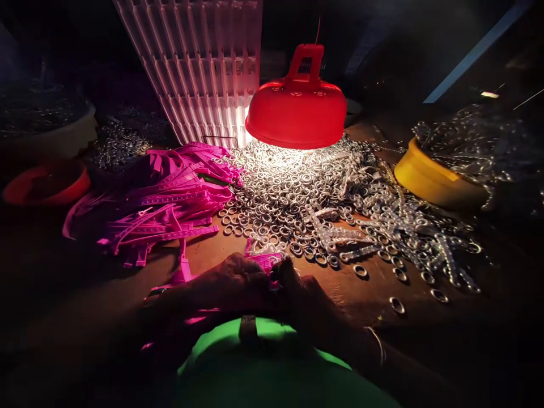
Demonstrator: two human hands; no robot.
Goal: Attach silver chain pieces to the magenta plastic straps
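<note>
Strap [264, 259], a pink one, was between the two hands, toward the near edge of the table [355, 294] and just past a green garment [246, 362]. The bit I could see ran side to side, roughly along that near edge, with a short piece at its left poking up toward the far edge. The rest was hidden behind fingers, so no clue where the other end pointed. A pearly strip [267, 245] lay right along its far side; couldn't tell if the two were joined.

Left hand [236, 275] was curled up tight, pinching the pink piece. Right hand [300, 286] had its fingers bunched right beside it, but it was too dark to tell whether they were gripping or just touching.

Heap of pink straps [182, 195] sat toward the left edge, mostly lying sideways, a few tips aimed at the near-left corner. Loose metal rings [276, 198] covered the middle under a red lamp [297, 116], and a yellow bowl [437, 178] stood over toward the far-right corner.
</note>
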